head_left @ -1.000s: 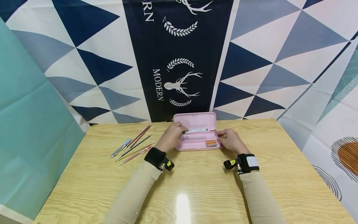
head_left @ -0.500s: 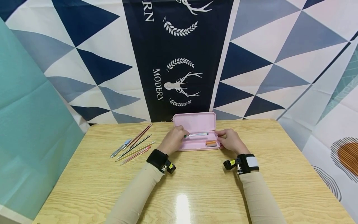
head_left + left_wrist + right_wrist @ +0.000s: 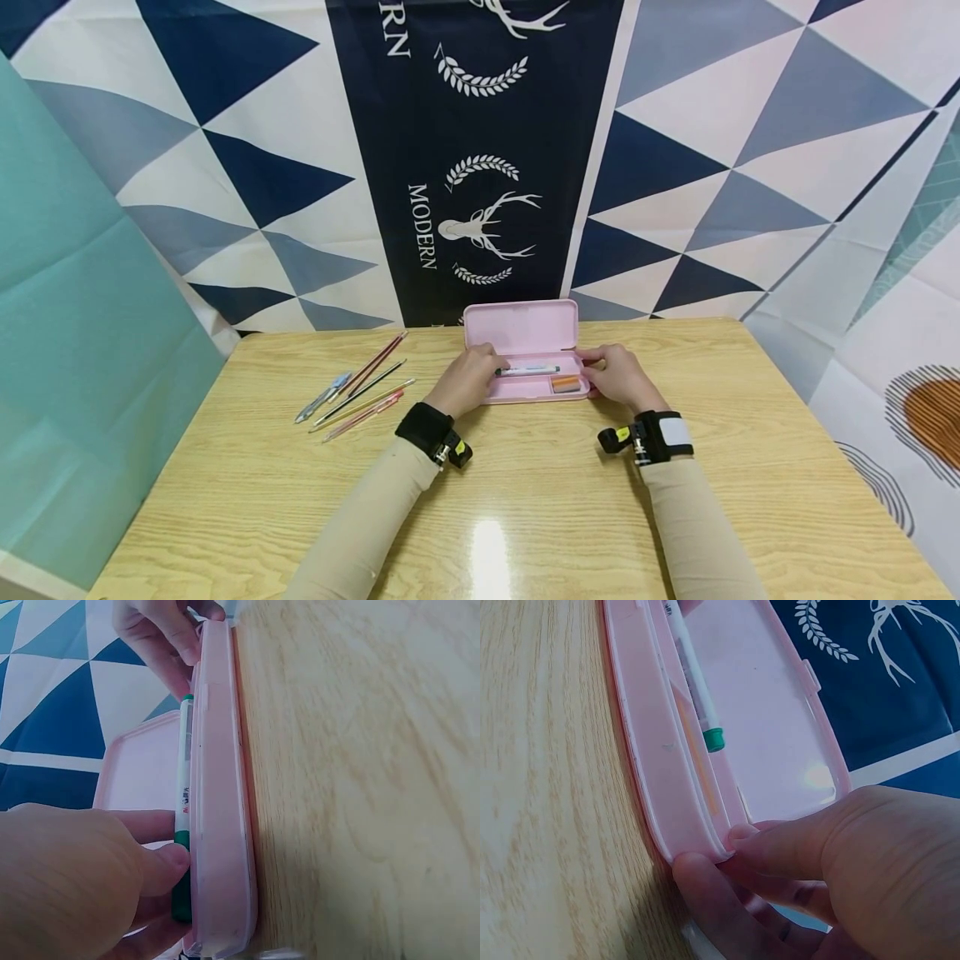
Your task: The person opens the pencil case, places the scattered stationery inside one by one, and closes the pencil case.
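Note:
A pink pencil case (image 3: pixel 521 325) lies with its lid raised at the back of the table. My left hand (image 3: pixel 468 379) pinches a white marker with a green cap (image 3: pixel 184 761) by its capped end, over the case's tray. In the left wrist view the marker lies along the case's upper rim. My right hand (image 3: pixel 618 377) grips the right end of the case, thumb on the rim and fingers at the outer wall, as the right wrist view shows. An orange-and-grey eraser (image 3: pixel 566 384) sits in the front right compartment.
Left of the case several pencils (image 3: pixel 360 396) and pens lie fanned out, with a blue-grey compass-like tool (image 3: pixel 322 397) at their left. A patterned cloth (image 3: pixel 480 167) hangs right behind the table (image 3: pixel 562 508).
My left hand has brought the marker down and toward the front, from near the lid's hinge to over the tray. The right hand stays on the case's end.

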{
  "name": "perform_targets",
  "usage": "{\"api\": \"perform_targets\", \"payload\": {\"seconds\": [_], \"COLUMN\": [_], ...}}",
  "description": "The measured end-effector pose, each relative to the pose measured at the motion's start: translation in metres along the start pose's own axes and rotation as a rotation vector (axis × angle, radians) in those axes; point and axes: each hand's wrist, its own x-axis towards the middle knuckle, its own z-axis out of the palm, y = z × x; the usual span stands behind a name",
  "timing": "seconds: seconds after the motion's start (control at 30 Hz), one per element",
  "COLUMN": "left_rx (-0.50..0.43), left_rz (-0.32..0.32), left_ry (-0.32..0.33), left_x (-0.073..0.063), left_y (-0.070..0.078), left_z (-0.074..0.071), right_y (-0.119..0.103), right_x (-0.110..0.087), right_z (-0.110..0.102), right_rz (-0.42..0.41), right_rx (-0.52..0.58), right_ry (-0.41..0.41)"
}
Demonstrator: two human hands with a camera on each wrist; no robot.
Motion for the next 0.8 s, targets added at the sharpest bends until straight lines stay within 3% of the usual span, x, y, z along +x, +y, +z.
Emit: {"api": "perform_targets", "payload": {"seconds": [0.5,0.8], "left_rx": [0.019,0.030], "left_rz": [0.009,0.008], "left_ry": [-0.108,-0.131], "left_x": [-0.0019,-0.0034], "left_y": [0.0061,0.0068], "left_z": [-0.0043,-0.0034], "right_y": [-0.0023,-0.0018], "right_x": [-0.0016,-0.0029], "right_z": [-0.0010,-0.0016], "right_rz": [0.010,0.010], "right_rx": [0.011,0.016], "right_ry": [-0.004,-0.008]}}
